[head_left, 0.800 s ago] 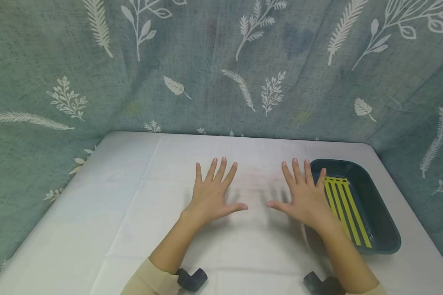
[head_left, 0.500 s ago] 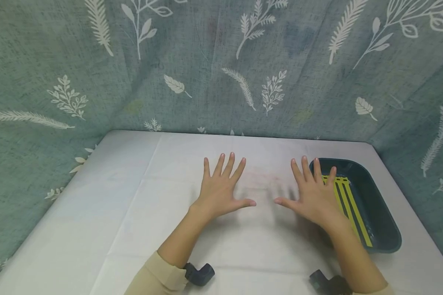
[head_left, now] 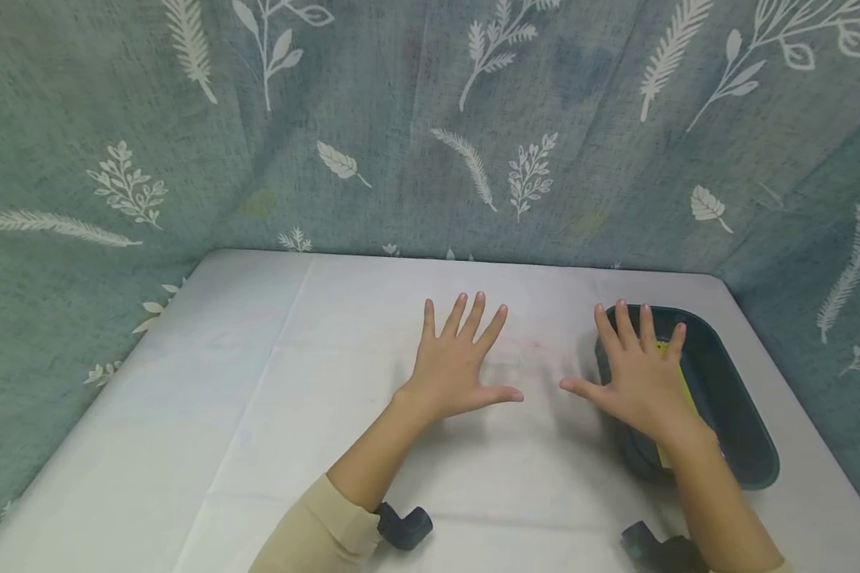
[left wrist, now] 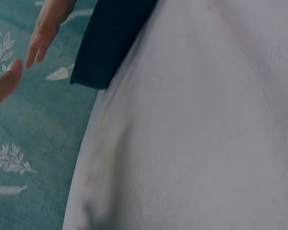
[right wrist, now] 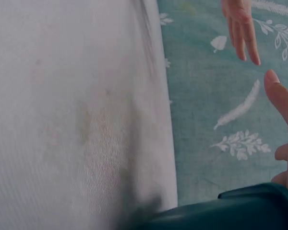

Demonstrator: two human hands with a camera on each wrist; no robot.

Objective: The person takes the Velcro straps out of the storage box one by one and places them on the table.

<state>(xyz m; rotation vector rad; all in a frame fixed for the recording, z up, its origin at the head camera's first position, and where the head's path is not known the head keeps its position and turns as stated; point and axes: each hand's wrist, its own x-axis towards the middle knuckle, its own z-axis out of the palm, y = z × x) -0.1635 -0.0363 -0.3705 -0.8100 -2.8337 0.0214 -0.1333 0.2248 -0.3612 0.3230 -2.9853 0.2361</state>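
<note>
My left hand (head_left: 453, 370) hovers over the middle of the white table with its fingers spread, holding nothing. To its right, my right hand (head_left: 641, 382) is spread the same way and overlaps the left part of a dark green tray (head_left: 748, 446) in the head view. A yellow slotted piece (head_left: 686, 390) lies in the tray, mostly hidden behind the right hand. In the left wrist view the tray's side (left wrist: 113, 43) shows at the top, near the right hand's fingers (left wrist: 43, 40). The right wrist view has the tray's rim (right wrist: 259, 191) below the right thumb (right wrist: 281, 96).
A white cloth (head_left: 294, 446) with fold lines covers the table. Behind and beside it hangs a green curtain (head_left: 401, 199) with white leaf prints. Dark wrist-worn pieces (head_left: 405, 527) stick out under both forearms.
Both spread hands have drifted to the right and slightly away from the body. The right hand now covers more of the yellow piece. The tray has stayed in place.
</note>
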